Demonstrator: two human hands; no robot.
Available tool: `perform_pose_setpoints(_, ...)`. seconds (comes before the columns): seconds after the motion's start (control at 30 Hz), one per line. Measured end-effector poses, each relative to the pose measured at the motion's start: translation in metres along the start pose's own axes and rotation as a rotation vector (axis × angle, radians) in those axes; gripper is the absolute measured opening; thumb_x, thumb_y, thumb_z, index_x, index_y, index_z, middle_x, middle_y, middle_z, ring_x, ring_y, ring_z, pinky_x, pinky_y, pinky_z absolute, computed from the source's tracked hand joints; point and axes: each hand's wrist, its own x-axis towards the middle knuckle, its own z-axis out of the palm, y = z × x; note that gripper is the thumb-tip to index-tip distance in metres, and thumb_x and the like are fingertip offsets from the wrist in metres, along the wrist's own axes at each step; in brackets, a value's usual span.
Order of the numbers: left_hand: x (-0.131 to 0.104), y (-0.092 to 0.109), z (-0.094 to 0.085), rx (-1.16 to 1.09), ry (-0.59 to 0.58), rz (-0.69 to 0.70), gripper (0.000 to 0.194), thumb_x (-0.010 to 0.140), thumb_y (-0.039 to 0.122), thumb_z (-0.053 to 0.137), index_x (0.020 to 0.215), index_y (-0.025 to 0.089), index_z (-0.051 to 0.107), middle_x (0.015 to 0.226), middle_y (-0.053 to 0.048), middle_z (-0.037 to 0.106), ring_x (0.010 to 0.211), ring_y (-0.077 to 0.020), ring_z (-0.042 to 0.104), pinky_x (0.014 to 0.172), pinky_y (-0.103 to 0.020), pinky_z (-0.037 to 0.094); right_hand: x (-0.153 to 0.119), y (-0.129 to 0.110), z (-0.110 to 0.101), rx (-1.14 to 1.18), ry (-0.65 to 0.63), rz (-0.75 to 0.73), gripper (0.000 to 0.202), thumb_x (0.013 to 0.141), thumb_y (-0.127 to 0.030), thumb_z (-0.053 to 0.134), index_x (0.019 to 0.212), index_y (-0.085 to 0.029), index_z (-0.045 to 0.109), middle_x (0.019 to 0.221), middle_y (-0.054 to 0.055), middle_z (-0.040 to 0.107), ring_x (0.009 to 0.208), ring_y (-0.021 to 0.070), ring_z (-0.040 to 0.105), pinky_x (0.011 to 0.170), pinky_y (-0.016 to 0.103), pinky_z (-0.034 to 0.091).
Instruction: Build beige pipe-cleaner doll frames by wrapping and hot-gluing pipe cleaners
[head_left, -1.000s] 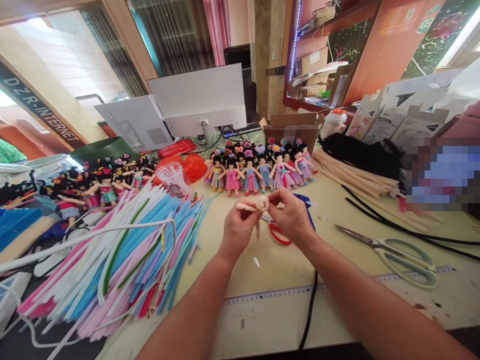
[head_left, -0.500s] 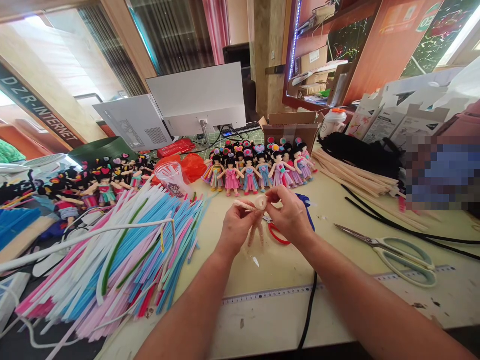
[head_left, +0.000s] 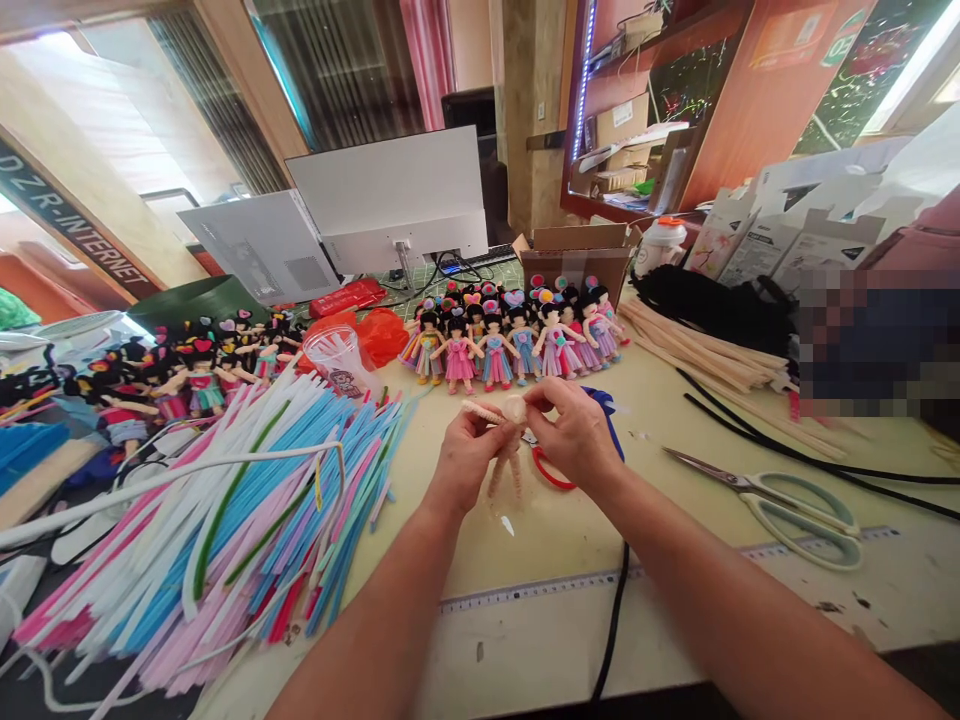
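Between both hands, above the table, is a beige pipe-cleaner doll body [head_left: 514, 408] with a rounded head, an arm sticking out to the left and two legs hanging down. My left hand [head_left: 466, 452] pinches it at the arm and upper body. The fingers of my right hand [head_left: 571, 430] are closed at the right side of its head. Just behind and below my right hand lie red-handled scissors [head_left: 551, 470], partly hidden by it. Several finished dolls [head_left: 495, 350] with black hair and coloured dresses stand in rows beyond my hands.
A large heap of coloured pipe cleaners [head_left: 247, 500] covers the left side. Large scissors [head_left: 780, 505] lie at right, near a tape measure [head_left: 540, 590] along the front. Beige pipe cleaners [head_left: 705, 345] and black ones [head_left: 720, 300] lie back right. A monitor [head_left: 390, 195] stands behind.
The doll body's round head has turned a little in my fingers, so its coiled opening no longer faces me. Both hands stay closed on it, and the whole view has shifted slightly.
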Motion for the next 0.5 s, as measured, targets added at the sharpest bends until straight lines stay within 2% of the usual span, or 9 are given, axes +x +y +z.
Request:
perform_pose_setpoints(0.1, -0.001, 0.004, 0.000, 0.024, 0.001, -0.033, 0.046, 0.053, 0.036, 0.089, 0.080, 0.016, 0.057, 0.071, 0.002, 0.065, 0.067, -0.0130, 0.061, 0.066, -0.027, 0.049, 0.002, -0.001, -0.003, -0.003, -0.037, 0.002, 0.011, 0.082, -0.013, 0.057, 0.077, -0.021, 0.061, 0.075, 0.003, 0.063, 0.073, 0.0187, 0.058, 0.070, 0.032, 0.043)
perform_pose_setpoints(0.2, 0.000, 0.009, -0.001, 0.031, 0.023, -0.060, 0.045, 0.052, 0.035, 0.088, 0.080, 0.016, 0.058, 0.071, 0.002, 0.065, 0.065, -0.0119, 0.060, 0.064, -0.025, 0.048, 0.004, -0.018, -0.019, 0.035, -0.034, -0.032, 0.009, 0.083, -0.016, 0.060, 0.089, -0.020, 0.065, 0.082, 0.004, 0.065, 0.077, 0.0181, 0.059, 0.072, 0.031, 0.046)
perform_pose_setpoints(0.3, 0.001, 0.013, -0.002, 0.035, 0.047, -0.077, 0.048, 0.049, 0.037, 0.090, 0.079, 0.016, 0.059, 0.069, 0.002, 0.065, 0.065, -0.0124, 0.061, 0.064, -0.025, 0.049, 0.005, -0.043, -0.050, 0.139, 0.047, -0.078, 0.012, 0.087, -0.025, 0.061, 0.098, -0.021, 0.066, 0.084, 0.003, 0.064, 0.074, 0.0154, 0.059, 0.066, 0.028, 0.048)
perform_pose_setpoints(0.37, 0.003, 0.015, -0.003, 0.037, 0.060, -0.090, 0.051, 0.045, 0.038, 0.091, 0.078, 0.016, 0.059, 0.069, 0.001, 0.066, 0.066, -0.0133, 0.062, 0.062, -0.024, 0.049, 0.006, -0.047, -0.078, 0.209, 0.143, -0.077, 0.014, 0.090, -0.030, 0.060, 0.101, -0.023, 0.065, 0.083, 0.001, 0.064, 0.070, 0.0134, 0.058, 0.061, 0.026, 0.048)
perform_pose_setpoints(0.43, 0.004, 0.017, -0.003, 0.041, 0.086, -0.104, 0.054, 0.042, 0.038, 0.092, 0.079, 0.016, 0.060, 0.069, 0.001, 0.067, 0.066, -0.0135, 0.062, 0.060, -0.023, 0.049, 0.008, -0.030, -0.113, 0.202, 0.292, -0.021, 0.016, 0.089, -0.035, 0.061, 0.098, -0.023, 0.065, 0.079, 0.001, 0.063, 0.066, 0.0127, 0.056, 0.058, 0.026, 0.046)
perform_pose_setpoints(0.5, 0.005, 0.018, -0.003, 0.038, 0.117, -0.113, 0.056, 0.039, 0.037, 0.093, 0.079, 0.016, 0.060, 0.069, 0.000, 0.068, 0.066, -0.0138, 0.062, 0.059, -0.023, 0.049, 0.012, 0.012, -0.151, 0.116, 0.472, 0.098, 0.019, 0.086, -0.038, 0.065, 0.094, -0.021, 0.064, 0.077, 0.000, 0.060, 0.063, 0.0127, 0.053, 0.057, 0.026, 0.045)
